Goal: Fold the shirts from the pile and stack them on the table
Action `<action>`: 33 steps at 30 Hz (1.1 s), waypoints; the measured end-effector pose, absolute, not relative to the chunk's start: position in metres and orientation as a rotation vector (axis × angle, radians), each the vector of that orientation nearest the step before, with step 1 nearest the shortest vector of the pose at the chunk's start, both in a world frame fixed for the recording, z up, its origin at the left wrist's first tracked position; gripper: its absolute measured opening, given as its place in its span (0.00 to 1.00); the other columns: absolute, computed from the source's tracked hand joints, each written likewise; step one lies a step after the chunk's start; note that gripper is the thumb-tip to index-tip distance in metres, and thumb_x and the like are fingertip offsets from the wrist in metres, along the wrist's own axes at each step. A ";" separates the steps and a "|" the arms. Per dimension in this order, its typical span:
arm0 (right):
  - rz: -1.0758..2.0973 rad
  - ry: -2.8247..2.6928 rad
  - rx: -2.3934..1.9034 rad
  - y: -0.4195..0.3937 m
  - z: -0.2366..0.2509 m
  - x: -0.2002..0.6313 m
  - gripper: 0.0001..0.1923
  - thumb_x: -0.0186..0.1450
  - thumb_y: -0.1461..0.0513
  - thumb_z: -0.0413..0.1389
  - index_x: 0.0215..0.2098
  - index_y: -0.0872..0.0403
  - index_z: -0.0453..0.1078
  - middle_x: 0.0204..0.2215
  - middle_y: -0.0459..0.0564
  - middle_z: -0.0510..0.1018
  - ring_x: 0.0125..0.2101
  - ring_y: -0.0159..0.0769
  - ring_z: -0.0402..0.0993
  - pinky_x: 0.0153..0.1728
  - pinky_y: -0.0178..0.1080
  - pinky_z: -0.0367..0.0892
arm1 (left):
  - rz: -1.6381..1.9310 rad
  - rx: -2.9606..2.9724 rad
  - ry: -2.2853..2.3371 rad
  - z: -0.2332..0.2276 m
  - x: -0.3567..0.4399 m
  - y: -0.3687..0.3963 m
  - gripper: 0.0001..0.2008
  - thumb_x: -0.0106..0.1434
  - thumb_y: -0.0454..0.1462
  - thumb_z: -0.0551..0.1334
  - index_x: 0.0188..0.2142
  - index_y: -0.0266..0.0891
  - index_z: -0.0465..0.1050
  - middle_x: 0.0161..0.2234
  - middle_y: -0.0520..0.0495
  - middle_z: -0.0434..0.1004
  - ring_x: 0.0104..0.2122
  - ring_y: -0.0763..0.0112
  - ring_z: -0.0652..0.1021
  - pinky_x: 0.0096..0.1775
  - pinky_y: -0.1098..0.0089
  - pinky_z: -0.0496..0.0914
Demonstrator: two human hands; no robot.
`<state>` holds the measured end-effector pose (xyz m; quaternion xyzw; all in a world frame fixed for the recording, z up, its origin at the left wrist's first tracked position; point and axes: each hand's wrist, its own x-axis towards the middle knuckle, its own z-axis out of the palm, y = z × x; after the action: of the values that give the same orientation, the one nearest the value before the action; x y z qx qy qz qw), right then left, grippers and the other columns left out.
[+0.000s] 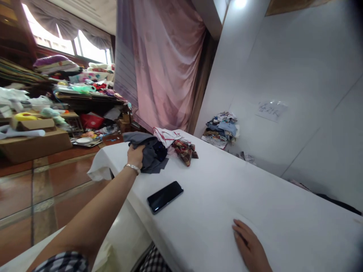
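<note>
**At the far end of the table, a hand in dark cloth**

At the far left end of the white-covered table (255,196), the left hand (135,155) is closed on a dark grey garment (151,153), gripping a bunched fold of it. A silver bracelet (132,167) sits at that wrist. The garment lies crumpled on the table, and just beside it, toward the wall, are a white cloth with red lines (166,136) and a red plaid piece (185,150), both heaped loosely and touching each other. Nearer the person, a black phone (165,197) lies flat, apart from the clothes. The right hand (251,247) rests palm down and open on the table, holding nothing. Against the white wall at the table's far side stands a small pile of folded clothes (222,128). A pink curtain (164,60) hangs behind, with cluttered shelves (70,90) and cardboard boxes (34,143) to the left.
</note>
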<state>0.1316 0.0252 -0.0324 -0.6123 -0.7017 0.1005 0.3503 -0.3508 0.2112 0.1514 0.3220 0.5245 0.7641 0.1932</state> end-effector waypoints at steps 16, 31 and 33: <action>0.968 -0.780 -1.007 0.021 0.008 0.132 0.50 0.56 0.47 0.64 0.69 0.41 0.45 0.56 0.57 0.72 0.50 0.46 0.74 0.47 0.51 0.72 | 1.295 1.423 0.212 0.286 -0.005 0.167 0.22 0.53 0.32 0.63 0.50 0.39 0.71 0.46 0.46 0.79 0.43 0.68 0.79 0.52 0.63 0.70; 1.005 -0.157 -0.669 0.027 0.034 0.195 0.16 0.62 0.51 0.58 0.39 0.55 0.75 0.37 0.51 0.83 0.39 0.38 0.80 0.41 0.37 0.76 | 0.817 2.419 0.640 0.093 0.053 0.059 0.20 0.62 0.35 0.57 0.55 0.39 0.70 0.61 0.40 0.66 0.61 0.61 0.66 0.63 0.60 0.59; 0.998 -0.168 -0.653 0.027 0.037 0.194 0.17 0.61 0.51 0.59 0.40 0.56 0.75 0.39 0.51 0.83 0.41 0.39 0.80 0.44 0.39 0.75 | 0.824 2.452 0.825 0.084 0.034 0.070 0.22 0.61 0.34 0.58 0.56 0.37 0.68 0.62 0.37 0.64 0.62 0.58 0.64 0.63 0.55 0.57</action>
<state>0.1937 0.0271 0.0369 -0.3072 -0.0790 0.4692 0.8242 0.0345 0.0696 0.0838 0.8826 0.2971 0.2967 0.2116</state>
